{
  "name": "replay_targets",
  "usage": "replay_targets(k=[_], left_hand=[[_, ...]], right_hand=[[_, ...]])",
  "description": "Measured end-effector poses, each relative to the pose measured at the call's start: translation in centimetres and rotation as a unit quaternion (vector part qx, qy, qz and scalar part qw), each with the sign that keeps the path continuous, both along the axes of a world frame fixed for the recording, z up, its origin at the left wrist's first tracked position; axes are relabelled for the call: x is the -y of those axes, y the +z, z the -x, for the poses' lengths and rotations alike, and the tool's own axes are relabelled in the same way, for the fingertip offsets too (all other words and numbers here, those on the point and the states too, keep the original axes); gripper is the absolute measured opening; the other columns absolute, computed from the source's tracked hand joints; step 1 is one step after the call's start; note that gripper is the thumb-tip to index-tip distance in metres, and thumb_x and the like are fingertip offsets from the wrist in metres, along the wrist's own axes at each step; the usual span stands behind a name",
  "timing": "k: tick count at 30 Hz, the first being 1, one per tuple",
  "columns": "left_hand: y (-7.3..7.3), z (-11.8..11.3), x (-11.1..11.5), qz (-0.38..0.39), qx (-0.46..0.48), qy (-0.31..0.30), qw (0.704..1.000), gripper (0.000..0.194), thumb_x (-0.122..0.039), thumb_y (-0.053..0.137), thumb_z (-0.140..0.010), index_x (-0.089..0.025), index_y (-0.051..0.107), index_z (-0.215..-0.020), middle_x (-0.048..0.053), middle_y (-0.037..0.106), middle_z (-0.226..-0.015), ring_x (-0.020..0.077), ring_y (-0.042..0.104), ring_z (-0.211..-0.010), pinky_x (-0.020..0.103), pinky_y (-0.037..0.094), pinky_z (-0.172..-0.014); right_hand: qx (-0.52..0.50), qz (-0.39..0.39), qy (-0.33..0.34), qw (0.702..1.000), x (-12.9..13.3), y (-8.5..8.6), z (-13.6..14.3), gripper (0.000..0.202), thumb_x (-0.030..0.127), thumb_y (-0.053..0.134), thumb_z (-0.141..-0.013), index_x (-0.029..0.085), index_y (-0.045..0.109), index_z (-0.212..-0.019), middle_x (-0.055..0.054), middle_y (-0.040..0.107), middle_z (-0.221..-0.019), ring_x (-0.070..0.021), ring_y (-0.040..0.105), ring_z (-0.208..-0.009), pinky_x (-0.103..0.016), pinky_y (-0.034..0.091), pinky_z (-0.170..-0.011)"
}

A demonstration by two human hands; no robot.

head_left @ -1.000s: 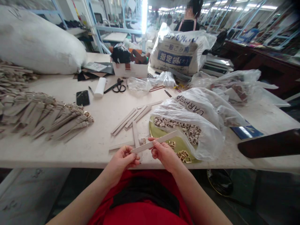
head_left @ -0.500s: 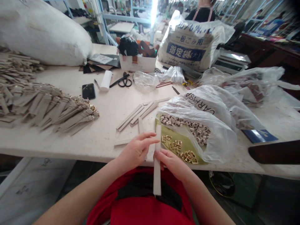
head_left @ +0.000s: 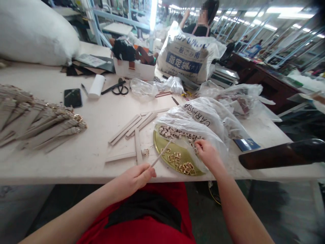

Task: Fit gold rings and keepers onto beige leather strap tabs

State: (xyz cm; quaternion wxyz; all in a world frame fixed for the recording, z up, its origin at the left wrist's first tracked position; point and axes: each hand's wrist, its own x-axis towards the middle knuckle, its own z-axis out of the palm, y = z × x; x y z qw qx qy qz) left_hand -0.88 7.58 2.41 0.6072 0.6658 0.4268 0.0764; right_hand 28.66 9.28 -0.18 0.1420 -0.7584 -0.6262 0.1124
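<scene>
My left hand (head_left: 142,177) is closed on a narrow pale strip (head_left: 162,152), which points up and right over the edge of a green tray (head_left: 158,157). At the tray's right side my right hand (head_left: 206,151) has its fingers pinched at the pile of small beige loops (head_left: 170,132); whether a loop is between the fingertips is too small to tell. Several gold buckles (head_left: 186,167) lie on the tray's lower part. Left of the tray, more pale strips (head_left: 127,127) lie crossed on the table, one with a gold buckle (head_left: 146,152) by it.
A clear plastic bag (head_left: 195,115) partly covers the tray. Finished-looking straps (head_left: 50,122) are heaped at the left. Behind are a phone (head_left: 72,98), a white roll (head_left: 96,86), scissors (head_left: 120,88) and a white box (head_left: 134,69). A dark cylindrical object (head_left: 281,154) juts in at right.
My right hand has let go of the strip and moved right to the loops. My left hand now holds the strip, tilted over the tray. The view has shifted right.
</scene>
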Motion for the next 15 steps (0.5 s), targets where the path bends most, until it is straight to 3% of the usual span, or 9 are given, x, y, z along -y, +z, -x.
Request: replay_targets(k=[2,4,6,9,12,15], left_hand=[[-0.4,-0.4,0.5,0.146,0.086,0.040,0.985,0.049,-0.057,0.026,-0.083,-0.016,0.052,-0.093,-0.007,0.037,-0.048,0.0073,0.033,-0.041,0.018,0.026,-0.042],[-0.9,-0.7,1.0,0.258,0.145,0.075,0.952,0.048,-0.056,0.028,-0.083,-0.015,0.051,-0.095,-0.007,0.039,-0.047,0.0061,0.032,-0.038,0.017,0.027,-0.040],[-1.2,-0.8,1.4,0.317,0.192,0.100,0.923,0.043,-0.051,0.034,-0.083,-0.014,0.052,-0.095,-0.005,0.044,-0.048,0.0053,0.035,-0.037,0.017,0.031,-0.042],[-1.4,-0.8,1.6,0.348,0.233,0.121,0.900,0.037,-0.045,0.040,-0.083,-0.013,0.053,-0.096,-0.006,0.044,-0.047,0.0041,0.033,-0.035,0.018,0.034,-0.042],[-1.4,-0.9,1.8,0.356,0.236,0.116,0.897,0.036,-0.044,0.040,-0.084,-0.013,0.052,-0.099,-0.006,0.044,-0.046,0.0039,0.032,-0.034,0.017,0.033,-0.041],[-1.3,-1.1,1.9,0.347,0.213,0.088,0.909,0.038,-0.044,0.038,-0.084,-0.014,0.050,-0.104,-0.005,0.048,-0.050,0.0046,0.037,-0.036,0.017,0.031,-0.041]], right_hand=[[0.135,0.060,-0.002,0.989,-0.6,-1.2,-1.1,0.016,0.022,0.045,-0.082,0.014,0.059,-0.083,-0.010,0.059,-0.085,-0.0201,0.055,-0.080,-0.028,0.038,-0.068],[0.200,0.101,0.015,0.975,-0.6,-2.3,-1.3,0.015,0.022,0.047,-0.082,0.014,0.059,-0.085,-0.011,0.059,-0.088,-0.0205,0.057,-0.079,-0.028,0.039,-0.066],[0.221,0.108,0.026,0.969,-0.3,-3.2,-1.1,0.015,0.021,0.047,-0.082,0.014,0.058,-0.090,-0.011,0.058,-0.091,-0.0199,0.058,-0.077,-0.028,0.039,-0.064],[0.213,0.092,0.020,0.973,0.2,-3.5,-1.4,0.015,0.018,0.048,-0.081,0.014,0.058,-0.091,-0.011,0.058,-0.092,-0.0197,0.057,-0.077,-0.028,0.039,-0.064],[0.123,0.013,-0.008,0.992,0.6,-2.7,-2.0,0.014,0.020,0.050,-0.079,0.014,0.059,-0.089,-0.010,0.058,-0.088,-0.0195,0.056,-0.076,-0.030,0.040,-0.066],[-0.145,-0.046,-0.027,0.988,1.5,-1.4,-1.2,0.022,0.035,0.057,-0.074,0.016,0.056,-0.086,-0.002,0.056,-0.072,-0.0157,0.053,-0.064,-0.028,0.040,-0.060]])
